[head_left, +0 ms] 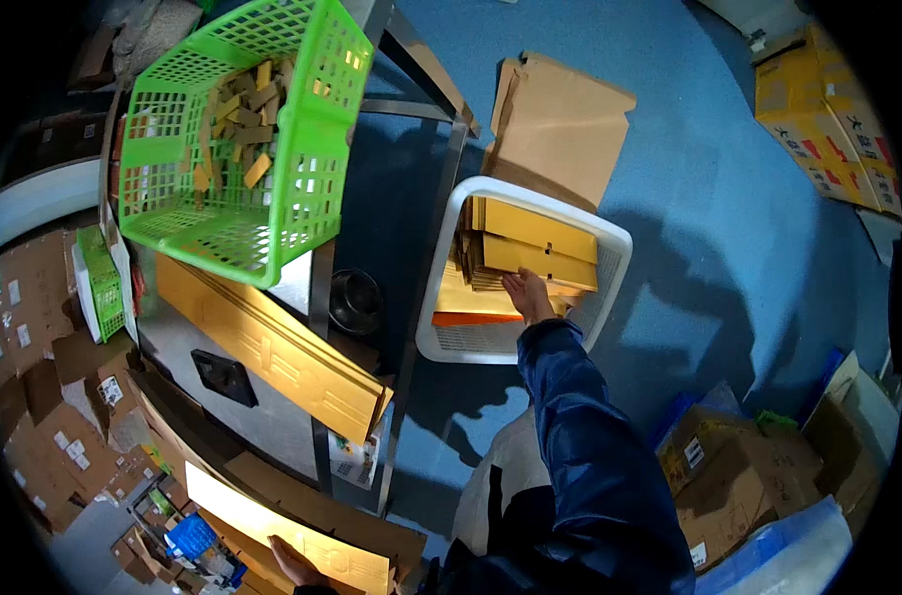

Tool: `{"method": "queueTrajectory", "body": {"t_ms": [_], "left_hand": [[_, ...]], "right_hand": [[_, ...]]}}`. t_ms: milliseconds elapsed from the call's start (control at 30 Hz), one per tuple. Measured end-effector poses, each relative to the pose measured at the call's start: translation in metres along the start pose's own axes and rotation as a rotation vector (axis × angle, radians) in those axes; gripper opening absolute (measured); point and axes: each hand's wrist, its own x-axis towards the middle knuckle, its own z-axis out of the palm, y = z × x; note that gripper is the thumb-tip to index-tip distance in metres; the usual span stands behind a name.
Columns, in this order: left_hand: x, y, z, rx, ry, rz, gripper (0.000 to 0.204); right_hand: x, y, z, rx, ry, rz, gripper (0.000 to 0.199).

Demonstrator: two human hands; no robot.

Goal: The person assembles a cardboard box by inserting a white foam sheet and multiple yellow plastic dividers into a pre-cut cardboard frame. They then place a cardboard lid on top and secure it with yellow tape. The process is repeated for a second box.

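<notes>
1. In the head view, the gold cardboard blanks [540, 248] are lying in the white plastic basket [621, 253], stacked toward its far right corner.
2. The right hand [530, 296] is reaching over the basket's near edge, fingertips touching the stack's near edge; I cannot tell whether they are closing on a blank.
3. The left hand [294, 567] is touching the near edge of another gold cardboard panel [273, 518], fingers partly extended; how firmly it is gripping, I cannot tell.
4. The blanks are looking light, fairly stiff, slick-faced and easily creased; opposite edges, clear of the slots, would be suiting a hold best.
5. I am making out no lettering on them. The taped carton [828, 119] is carrying dark printing and red marks; the lower-right carton [733, 476] is showing a white label, too small to read.
</notes>
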Motion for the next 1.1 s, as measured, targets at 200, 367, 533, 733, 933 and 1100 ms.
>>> {"method": "queueTrajectory", "body": {"t_ms": [200, 367, 533, 733, 933, 1100], "left_hand": [[0.058, -0.018, -0.066, 0.221, -0.126, 0.143, 0.063], [0.052, -0.023, -0.07, 0.243, -0.095, 0.209, 0.062], [0.015, -0.015, -0.029, 0.006, 0.031, 0.055, 0.064], [0.036, -0.022, -0.044, -0.122, -0.264, -0.092, 0.034], [0.039, -0.041, -0.041, -0.265, -0.368, -0.164, 0.036], [0.04, -0.051, -0.03, -0.323, -0.436, -0.069, 0.04]], "right_hand": [[0.024, 0.017, 0.011, 0.164, 0.125, -0.01, 0.022], [0.028, -0.006, 0.033, -0.001, 0.089, -0.009, 0.023], [-0.024, 0.0, 0.015, 0.178, -0.022, -0.079, 0.023], [-0.178, -0.037, -0.055, -0.118, 0.02, -0.083, 0.029], [-0.402, -0.082, 0.018, -1.079, -0.274, -0.621, 0.035], [-0.479, -0.048, 0.061, -1.39, -0.559, -0.782, 0.029]]}}
